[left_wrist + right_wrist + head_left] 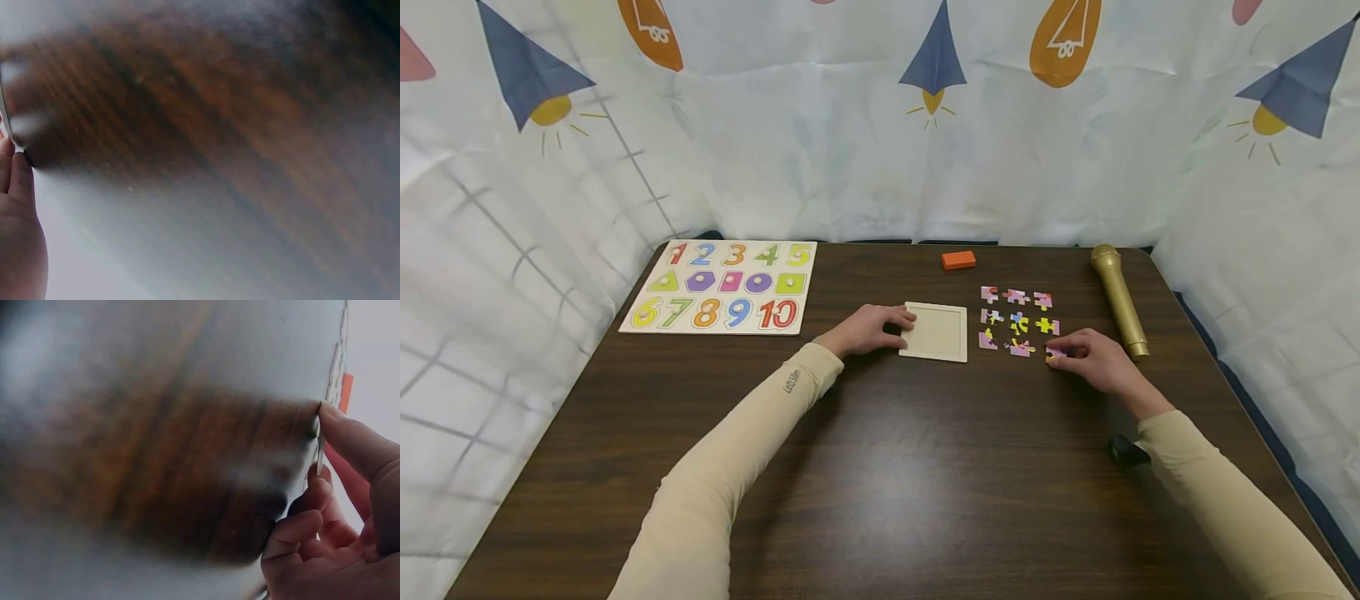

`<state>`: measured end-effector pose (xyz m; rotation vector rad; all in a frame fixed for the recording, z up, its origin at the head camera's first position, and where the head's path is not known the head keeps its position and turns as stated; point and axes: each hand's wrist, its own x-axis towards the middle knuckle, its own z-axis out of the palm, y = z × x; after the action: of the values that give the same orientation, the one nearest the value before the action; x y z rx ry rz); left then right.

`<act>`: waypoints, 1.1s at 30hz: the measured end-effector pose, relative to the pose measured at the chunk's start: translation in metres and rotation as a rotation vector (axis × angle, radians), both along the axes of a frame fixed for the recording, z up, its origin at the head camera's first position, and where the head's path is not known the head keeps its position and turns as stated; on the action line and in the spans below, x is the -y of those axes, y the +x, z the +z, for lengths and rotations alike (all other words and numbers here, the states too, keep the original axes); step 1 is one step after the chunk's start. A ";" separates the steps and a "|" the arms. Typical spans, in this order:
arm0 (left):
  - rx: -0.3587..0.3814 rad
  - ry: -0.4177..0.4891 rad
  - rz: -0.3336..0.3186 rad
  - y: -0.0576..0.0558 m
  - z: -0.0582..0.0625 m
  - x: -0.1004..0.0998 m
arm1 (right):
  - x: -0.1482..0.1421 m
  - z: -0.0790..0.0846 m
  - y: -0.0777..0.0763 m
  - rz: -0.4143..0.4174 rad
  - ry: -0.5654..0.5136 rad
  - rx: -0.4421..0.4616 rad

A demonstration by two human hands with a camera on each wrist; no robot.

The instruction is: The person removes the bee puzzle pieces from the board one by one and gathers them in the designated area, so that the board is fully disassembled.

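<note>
A shallow, cream square puzzle tray point(934, 332) lies flat at mid-table with a bare inside. My left hand point(872, 330) rests at its left edge, fingertips over the rim and thumb lower down on the same side. In the left wrist view only part of the left hand point(20, 231) shows, at the frame's edge. To the right of the tray, pink, yellow and blue jigsaw pieces point(1018, 323) lie apart in rows. My right hand point(1099, 360) pinches a jigsaw piece point(1055, 354) at the lower right of that group. The right wrist view shows this piece point(321, 450) edge-on between thumb and fingers.
A number and shape board point(718, 287) lies at the back left of the dark wooden table point(880, 483). Behind the tray sits an orange block point(958, 260). A gold microphone point(1120, 300) lies right of the pieces. Patterned curtains point(850, 150) hang around the table.
</note>
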<state>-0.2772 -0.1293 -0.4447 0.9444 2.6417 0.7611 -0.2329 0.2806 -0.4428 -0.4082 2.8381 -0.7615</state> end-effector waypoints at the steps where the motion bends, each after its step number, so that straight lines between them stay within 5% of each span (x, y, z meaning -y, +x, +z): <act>1: 0.002 0.000 0.001 0.000 0.000 0.000 | 0.001 0.001 -0.001 0.009 -0.001 -0.003; 33: -0.015 -0.004 -0.010 -0.001 -0.001 -0.001 | 0.004 0.002 -0.007 0.028 -0.034 0.033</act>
<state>-0.2786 -0.1286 -0.4453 0.9652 2.6488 0.7492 -0.2398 0.2770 -0.4410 -0.4354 2.7867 -0.8045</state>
